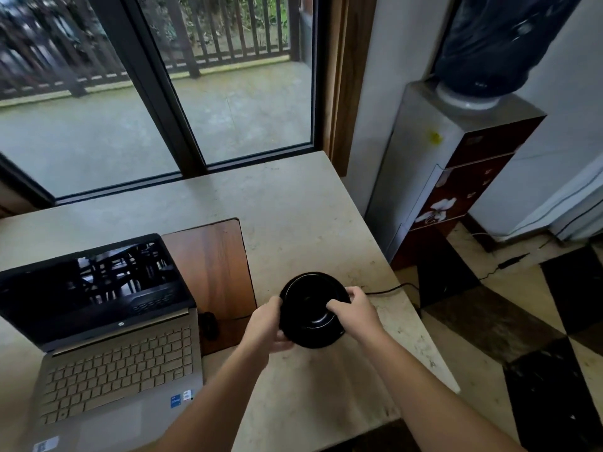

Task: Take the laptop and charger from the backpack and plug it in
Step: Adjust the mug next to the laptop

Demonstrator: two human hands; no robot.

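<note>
Gripping a round black object (311,309) (perhaps a socket cover) from both sides, the left hand (269,324) and right hand (354,309) are seemingly working on plugging in, the open laptop (107,324) already sitting just left, a cable (391,289) trailing beyond.
</note>
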